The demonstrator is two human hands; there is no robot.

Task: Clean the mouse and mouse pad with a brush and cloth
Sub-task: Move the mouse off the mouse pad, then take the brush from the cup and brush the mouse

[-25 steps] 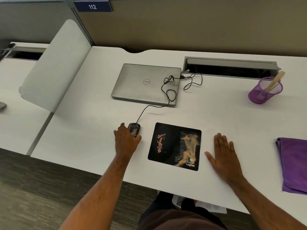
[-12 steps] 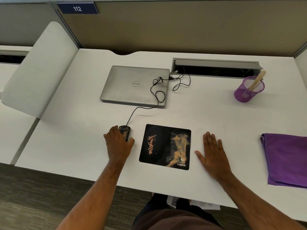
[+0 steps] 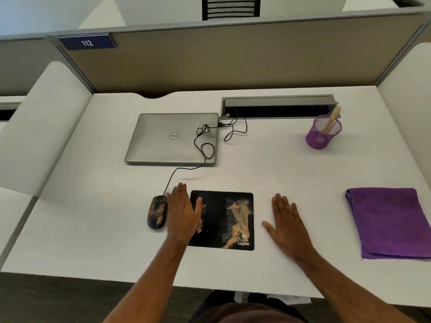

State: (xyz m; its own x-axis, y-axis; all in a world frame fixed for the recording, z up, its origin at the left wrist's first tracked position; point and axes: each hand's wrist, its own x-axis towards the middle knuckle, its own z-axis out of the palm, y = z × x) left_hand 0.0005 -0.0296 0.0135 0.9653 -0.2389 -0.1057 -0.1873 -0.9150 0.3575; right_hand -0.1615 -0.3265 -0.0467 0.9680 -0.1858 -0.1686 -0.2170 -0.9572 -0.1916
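Clearly no cleaning had begun: the dusty mouse lay just left of the mouse pad, long axis running near-to-far, cable end pointing away. Both hands held nothing, fingers straight: the left hand overlapped the pad's left edge, the right hand lay flat on the desk. Next, I judged, came reaching for the brush in the purple cup, cloth afterwards.

sign reads 112, mouse pad logitek, laptop probably dell.
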